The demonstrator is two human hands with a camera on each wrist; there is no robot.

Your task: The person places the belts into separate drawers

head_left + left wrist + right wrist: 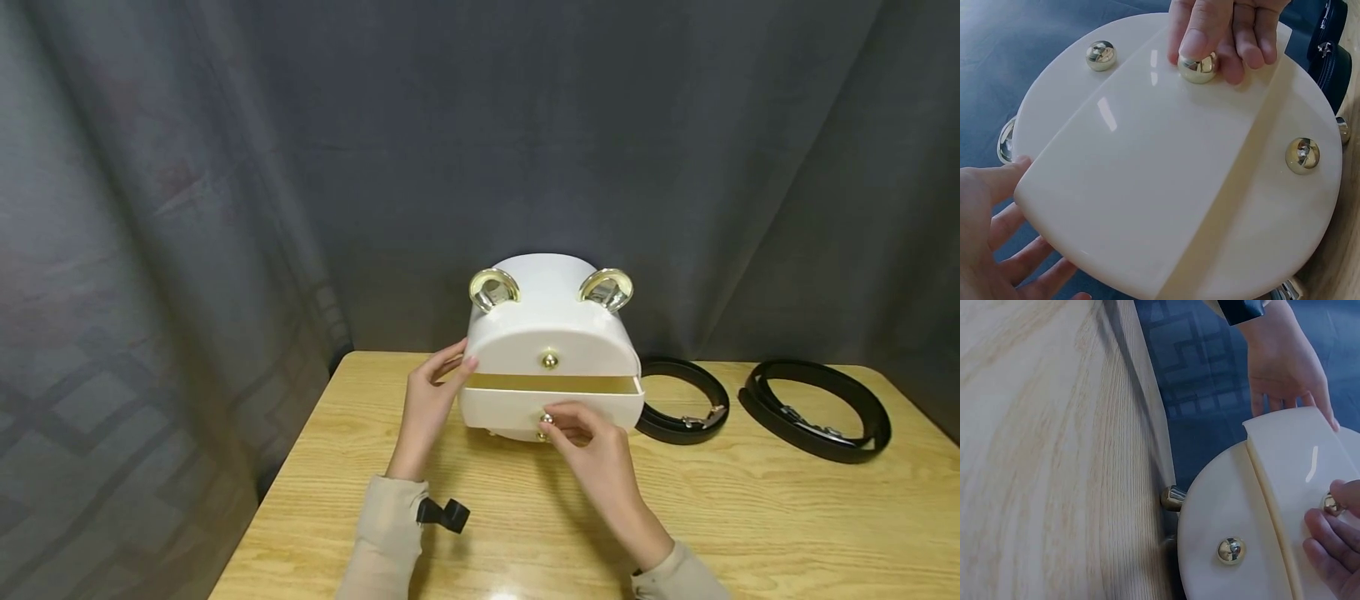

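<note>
head view: middle drawer pulled out

right hand pinches the gold knob of the cream drawer (slid partly out of the round jewelry box). left hand, fingers straight, rests on the box's side. two black belts lie coiled on the wooden table.

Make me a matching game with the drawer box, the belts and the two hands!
Things:
1. right hand
2. left hand
3. belts
4. middle drawer

States:
A. coiled on the table, right of the box
B. pinching a gold knob
C. pulled out a little
D. steadying the box's side

Pairs: 1-B, 2-D, 3-A, 4-C
</note>
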